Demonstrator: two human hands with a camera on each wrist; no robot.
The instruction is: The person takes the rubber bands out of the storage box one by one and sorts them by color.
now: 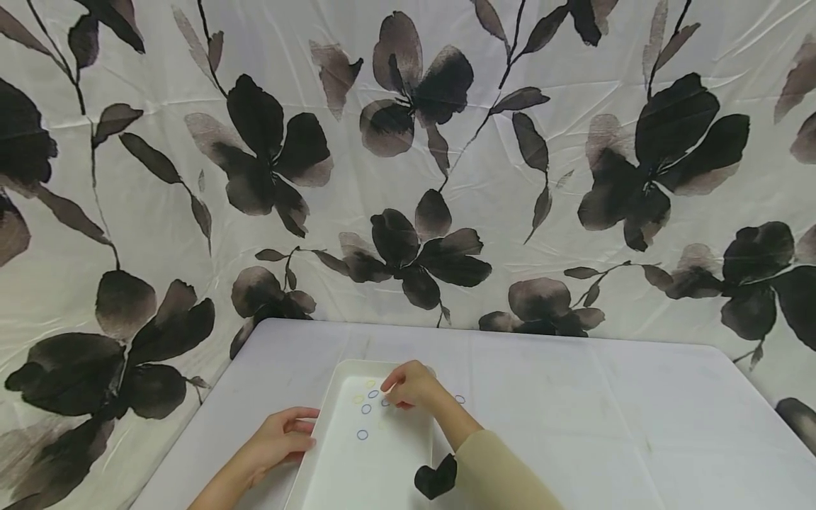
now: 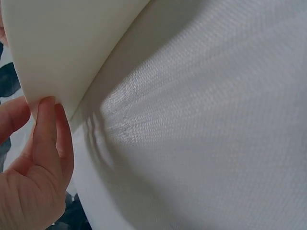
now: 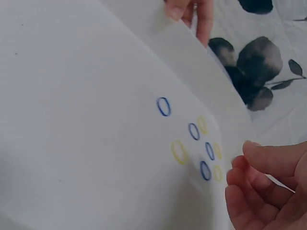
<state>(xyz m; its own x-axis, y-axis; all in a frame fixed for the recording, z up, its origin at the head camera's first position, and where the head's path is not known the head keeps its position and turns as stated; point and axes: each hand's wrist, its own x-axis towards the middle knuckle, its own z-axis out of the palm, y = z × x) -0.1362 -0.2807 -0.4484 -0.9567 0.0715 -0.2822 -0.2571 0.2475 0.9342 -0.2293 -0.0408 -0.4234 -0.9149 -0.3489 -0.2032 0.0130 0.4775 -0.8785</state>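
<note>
A shallow white tray (image 1: 321, 489) lies on the white-covered table, with several small blue rings (image 1: 363, 435) and yellow rings (image 3: 179, 152) near its far end. At the tray's left edge, my left hand (image 1: 280, 440) grips the rim; the left wrist view shows its fingers (image 2: 45, 129) against the outer wall. My right hand (image 1: 411, 386) hovers over the far end of the tray, close to the cluster of rings. Its thumb and fingertips are drawn together in the right wrist view, and no ring shows between them.
Another blue ring (image 1: 460, 399) lies on the table (image 1: 574, 425) to the right of the tray. Beside the right sleeve (image 1: 500, 474) is a black shape (image 1: 436, 477). A white cloth with dark flowers (image 1: 408, 255) hangs behind the table.
</note>
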